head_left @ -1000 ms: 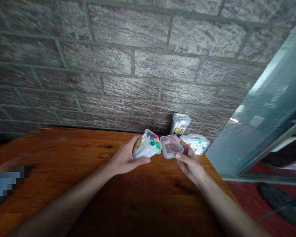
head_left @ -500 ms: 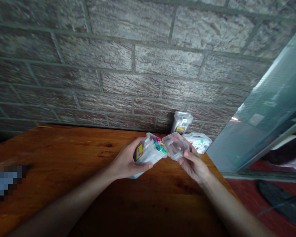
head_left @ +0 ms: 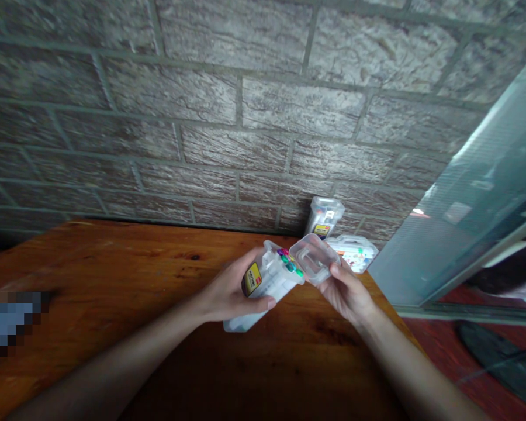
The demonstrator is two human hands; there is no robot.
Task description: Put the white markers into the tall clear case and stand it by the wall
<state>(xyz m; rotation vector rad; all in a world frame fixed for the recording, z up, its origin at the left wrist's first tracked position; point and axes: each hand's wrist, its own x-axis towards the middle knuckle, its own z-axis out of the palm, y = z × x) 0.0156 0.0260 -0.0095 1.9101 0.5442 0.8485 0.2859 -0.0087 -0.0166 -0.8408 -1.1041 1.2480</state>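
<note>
box (head_left: 281, 283) lies tilted between left fingers (head_left: 259, 304), lid (head_left: 311, 256) between right fingers (head_left: 344, 276).

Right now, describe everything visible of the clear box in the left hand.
The clear box, seemingly plastic, has a yellow and dark label on its side. Its top is open, showing pink, purple, green and teal caps. It is held tilted over the wooden table, its open end toward the right hand. The left hand grips its sides; the lid is at its mouth, contact unclear.

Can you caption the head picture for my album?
Left hand holds an open marker case; right hand, a clear lid.
</note>
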